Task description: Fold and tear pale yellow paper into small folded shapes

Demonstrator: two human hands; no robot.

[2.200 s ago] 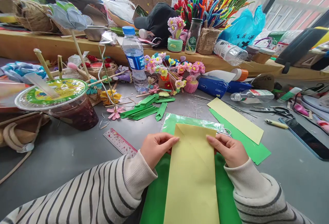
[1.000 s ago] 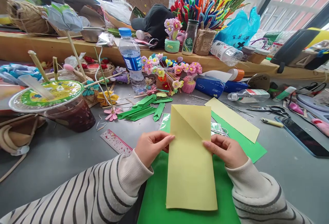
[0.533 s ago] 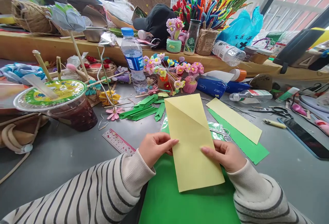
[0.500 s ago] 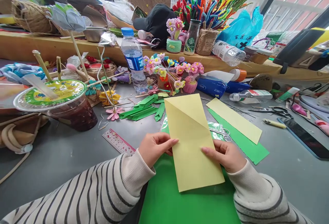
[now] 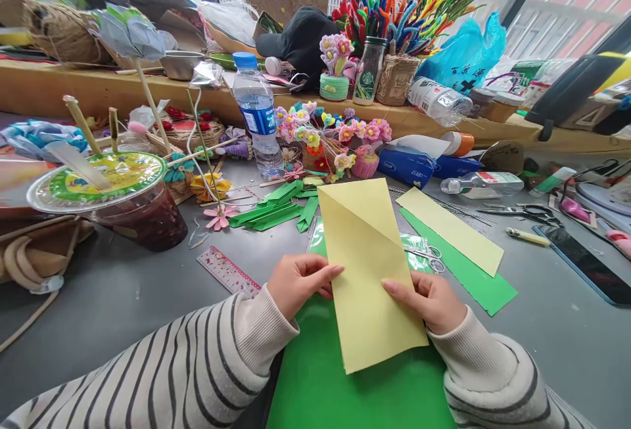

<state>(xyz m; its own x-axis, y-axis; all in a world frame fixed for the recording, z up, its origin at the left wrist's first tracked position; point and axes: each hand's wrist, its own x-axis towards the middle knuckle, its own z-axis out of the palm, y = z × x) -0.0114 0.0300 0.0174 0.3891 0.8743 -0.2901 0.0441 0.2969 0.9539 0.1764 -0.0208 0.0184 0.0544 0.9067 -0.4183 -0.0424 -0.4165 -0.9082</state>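
A folded sheet of pale yellow paper [image 5: 372, 297], with a diagonal crease across its upper part, is held up between my two hands. My left hand [image 5: 303, 281] pinches its left edge, thumb on top and fingers behind. On the right edge, my right hand [image 5: 434, 297] grips it the same way, thumb lying across the face. Below the folded sheet lies green paper [image 5: 315, 376]. Small scissors [image 5: 428, 255] rest partly hidden just behind the sheet's right side. To the left of my left hand is a pink patterned ruler [image 5: 229, 271].
Folded green paper strips [image 5: 271, 212] lie behind the sheet. A yellow strip [image 5: 451, 228] overlaps a green strip [image 5: 486, 294] on the right, near a phone [image 5: 586, 261] and black scissors [image 5: 535, 212]. A lidded drink cup [image 5: 148, 212] and a water bottle [image 5: 256, 120] stand leftward.
The yellow sheet has tilted slightly, its lower right corner drawn up and inward. My right hand has shifted a little to the left; my left hand stays nearly still.
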